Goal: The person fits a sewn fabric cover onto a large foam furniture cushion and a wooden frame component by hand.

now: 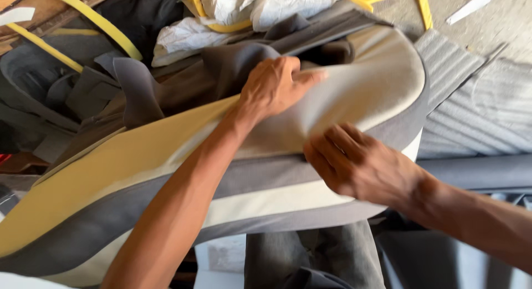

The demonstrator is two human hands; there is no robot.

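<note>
A long seat cushion (100,172) of yellow foam lies across my lap, partly dressed in a grey and cream fabric cover (382,84). My left hand (274,87) presses down on the cream panel near the cushion's top, its fingers pinching a fold of the cover beside the loose grey flap (233,62). Lower on the cushion's side, my right hand (357,161) curls its fingers over the grey and cream edge of the cover. Both forearms reach in from the bottom of the view.
More grey upholstery pieces (50,84) and yellow straps (88,17) are piled at the upper left. Crumpled white sheeting (244,9) lies behind the cushion. Ribbed grey fabric (476,100) covers the floor at right, with concrete beyond. My grey trousers (310,256) show below.
</note>
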